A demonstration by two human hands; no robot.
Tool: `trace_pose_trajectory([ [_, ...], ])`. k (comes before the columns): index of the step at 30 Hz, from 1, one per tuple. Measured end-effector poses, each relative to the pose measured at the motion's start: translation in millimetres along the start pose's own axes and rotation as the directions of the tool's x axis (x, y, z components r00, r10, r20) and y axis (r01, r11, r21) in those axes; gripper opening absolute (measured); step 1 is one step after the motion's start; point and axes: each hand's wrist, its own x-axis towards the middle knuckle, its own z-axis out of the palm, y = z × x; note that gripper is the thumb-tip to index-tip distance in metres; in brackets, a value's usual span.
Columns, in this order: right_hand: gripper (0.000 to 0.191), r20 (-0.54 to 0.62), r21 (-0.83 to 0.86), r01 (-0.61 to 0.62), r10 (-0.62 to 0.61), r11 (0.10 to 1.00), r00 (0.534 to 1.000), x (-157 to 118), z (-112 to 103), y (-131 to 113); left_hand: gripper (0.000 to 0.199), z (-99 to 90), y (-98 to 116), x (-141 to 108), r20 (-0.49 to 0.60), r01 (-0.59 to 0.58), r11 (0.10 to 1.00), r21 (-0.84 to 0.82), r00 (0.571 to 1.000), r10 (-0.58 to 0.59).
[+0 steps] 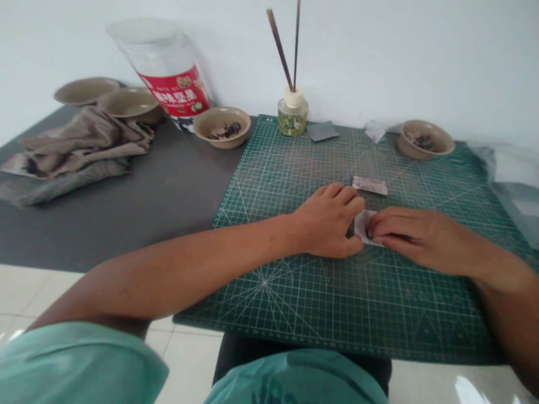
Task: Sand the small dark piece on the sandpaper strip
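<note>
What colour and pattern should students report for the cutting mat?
Cutting mat: dark green, pale grid; head view shows it best.

Left hand (326, 220) curled, right hand (423, 238) flat, nearly meeting

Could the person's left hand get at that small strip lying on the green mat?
Probably yes. Only cutting mat separates the left hand from the strip. But it is on a small white piece, with the right hand, and would have to leave it.
</note>
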Motion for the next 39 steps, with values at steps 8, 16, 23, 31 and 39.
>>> trace_pose_trajectory([
  [8, 0.021, -0.075, -0.134, -0.08, 0.07, 0.988, 0.995, 0.1, -0.2, 7.2, 0.04, -1.1, 0.6, -0.6, -0.001, 0.011, 1.0, 0.005, 1.0, -0.011],
  [16, 0.019, -0.076, -0.089, -0.089, 0.082, 0.992, 0.994, -1.5, 4.2, -0.8, 0.043, -3.0, -2.3, 1.6, 0.031, 0.053, 0.997, -0.049, 0.998, -0.051],
  [23, 0.018, -0.019, -0.03, -0.039, 0.038, 0.999, 0.999, -2.3, 5.9, -5.1, 0.039, -5.9, -1.7, 2.7, 0.043, 0.055, 0.996, -0.073, 0.998, -0.052],
  [31, 0.016, -0.034, -0.036, -0.09, 0.089, 0.995, 0.995, -1.7, 1.0, -0.1, 0.042, -3.5, -0.4, 1.9, 0.033, 0.054, 0.998, -0.04, 0.998, -0.053],
  [39, 0.022, -0.085, -0.205, -0.076, 0.059, 0.976, 0.995, 3.0, 5.2, 0.6, 0.042, -2.8, 0.2, 1.9, 0.014, 0.051, 0.999, -0.011, 0.999, -0.05],
])
